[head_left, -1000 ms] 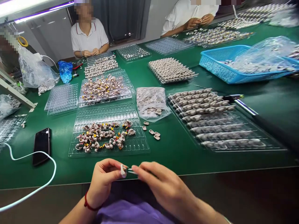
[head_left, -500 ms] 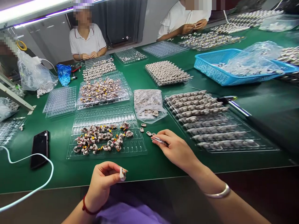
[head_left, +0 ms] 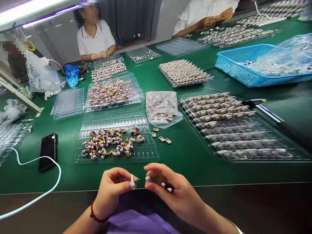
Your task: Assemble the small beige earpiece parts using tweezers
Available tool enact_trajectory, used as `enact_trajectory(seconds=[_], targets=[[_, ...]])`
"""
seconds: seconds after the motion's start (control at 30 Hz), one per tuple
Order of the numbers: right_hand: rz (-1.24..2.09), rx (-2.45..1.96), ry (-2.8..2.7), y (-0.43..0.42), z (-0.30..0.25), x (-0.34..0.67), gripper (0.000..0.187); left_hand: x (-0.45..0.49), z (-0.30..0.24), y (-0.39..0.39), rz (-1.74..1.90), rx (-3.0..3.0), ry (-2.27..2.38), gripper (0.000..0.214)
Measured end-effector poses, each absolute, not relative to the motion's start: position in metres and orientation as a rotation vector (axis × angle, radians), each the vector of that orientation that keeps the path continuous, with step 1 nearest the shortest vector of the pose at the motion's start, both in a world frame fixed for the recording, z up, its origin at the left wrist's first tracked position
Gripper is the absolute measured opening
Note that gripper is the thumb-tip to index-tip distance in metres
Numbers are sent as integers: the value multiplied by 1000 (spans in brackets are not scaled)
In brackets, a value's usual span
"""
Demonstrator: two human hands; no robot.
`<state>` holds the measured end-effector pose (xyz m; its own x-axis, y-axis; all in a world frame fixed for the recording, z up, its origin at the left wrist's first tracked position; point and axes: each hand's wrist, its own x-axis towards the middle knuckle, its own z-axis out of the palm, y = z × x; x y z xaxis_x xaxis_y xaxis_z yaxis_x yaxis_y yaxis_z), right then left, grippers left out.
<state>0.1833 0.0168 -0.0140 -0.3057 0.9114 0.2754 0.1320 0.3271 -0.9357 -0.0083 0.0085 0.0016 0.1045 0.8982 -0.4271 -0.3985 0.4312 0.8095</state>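
My left hand (head_left: 114, 190) is closed, thumb and forefinger pinching a small beige earbud part (head_left: 133, 182) with orange-brown bits on its inner side. Close by on the right is my right hand (head_left: 174, 191), fingers curved, with a small pale piece (head_left: 148, 179) between thumb and fingers. Tweezers (head_left: 166, 187) also lie in that hand, pale tips showing, the rest hidden by the palm. Several loose beige oval shells (head_left: 162, 139) rest on the green table beyond it. Ahead, a clear tray (head_left: 152, 152) carries a heap of earbud parts (head_left: 104, 142) with yellow and red bits.
A plastic bag of beige shells (head_left: 162, 105) lies mid-table. At right are a tray of rowed beige parts (head_left: 219, 112) and a blue basket (head_left: 243, 73). A phone (head_left: 48, 152) and white cable (head_left: 58, 175) lie left. Two people (head_left: 96, 39) work across the table.
My right hand has drawn back from the loose shells to beside my left hand, now with a small pale piece at its fingertips. The left hand keeps its pinch. The view has shifted slightly.
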Motion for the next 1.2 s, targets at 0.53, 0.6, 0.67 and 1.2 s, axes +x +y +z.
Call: enact_trajectory(seconds=[0.53, 0.6, 0.67, 1.2], targets=[[1205, -964, -1492, 5, -16, 169, 11, -12, -4, 3, 1042, 697, 966, 14], [1187, -918, -1491, 6, -16, 168, 8, -11, -3, 3, 1042, 718, 966, 13], [1171, -888, -1485, 7, -16, 168, 4, -10, -3, 2, 1044, 740, 969, 12], [1081, -888, -1418, -2, -20, 156, 17, -8, 5, -3, 1052, 767, 1030, 18]])
